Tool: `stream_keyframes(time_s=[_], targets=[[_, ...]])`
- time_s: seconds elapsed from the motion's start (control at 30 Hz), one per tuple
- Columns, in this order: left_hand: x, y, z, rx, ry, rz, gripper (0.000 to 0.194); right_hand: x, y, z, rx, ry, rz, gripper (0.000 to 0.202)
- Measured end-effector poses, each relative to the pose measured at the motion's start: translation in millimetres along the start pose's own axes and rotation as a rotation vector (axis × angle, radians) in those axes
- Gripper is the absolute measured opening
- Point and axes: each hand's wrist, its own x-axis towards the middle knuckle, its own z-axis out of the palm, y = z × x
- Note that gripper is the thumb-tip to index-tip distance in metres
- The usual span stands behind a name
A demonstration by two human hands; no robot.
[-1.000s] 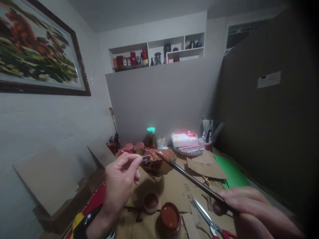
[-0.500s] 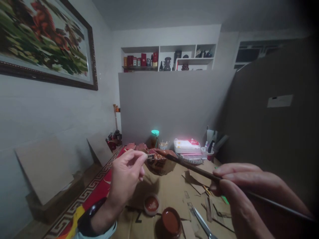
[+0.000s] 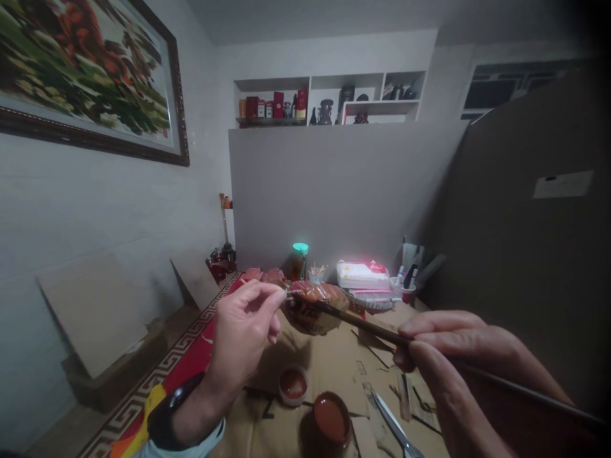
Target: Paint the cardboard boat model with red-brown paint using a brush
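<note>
My left hand (image 3: pixel 251 318) is closed in a pinch on the left end of a small cardboard piece (image 3: pixel 315 321), which is held up above the table. Wet-looking reddish-brown paint covers its upper side, while bare brown cardboard with dark print shows lower down. In my right hand (image 3: pixel 463 356) is a long thin paintbrush (image 3: pixel 360 324), gripped like a pen. Its tip meets the painted side of the piece, or lies just in front of it. Below stand a small cup (image 3: pixel 293 385) with reddish-brown paint and a larger jar (image 3: pixel 331 416) of the same colour.
Scissors (image 3: pixel 394 423) and cardboard scraps lie on the cardboard-covered table (image 3: pixel 267 432) at the right. Further back are a white-and-pink soft pack (image 3: pixel 363 275), a cup of cotton swabs (image 3: pixel 317 275), a green-lidded container (image 3: pixel 300 249) and a pen cup (image 3: pixel 408 294). A grey panel (image 3: pixel 334 191) rises behind.
The cardboard piece has tilted, showing more of its painted top. The brush tip has shifted slightly right and down along it. My view has moved a little.
</note>
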Motion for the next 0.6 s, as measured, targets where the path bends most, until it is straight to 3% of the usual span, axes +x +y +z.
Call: stream_keyframes(time_s=[0.13, 0.37, 0.6], targets=[[0.5, 0.2, 0.5, -0.01, -0.008, 0.003, 0.017, 0.6, 1.8, -2.6, -0.028, -0.038, 0.013, 0.014], [1.7, 0.7, 1.1, -0.005, -0.014, 0.009, 0.017, 1.6, 5.4, -7.0, -0.094, 0.01, -0.05, 0.011], [2.6, 1.8, 1.1, -0.007, -0.008, 0.004, 0.016, -3.4, 1.1, -4.0, -0.09, -0.076, -0.103, 0.011]])
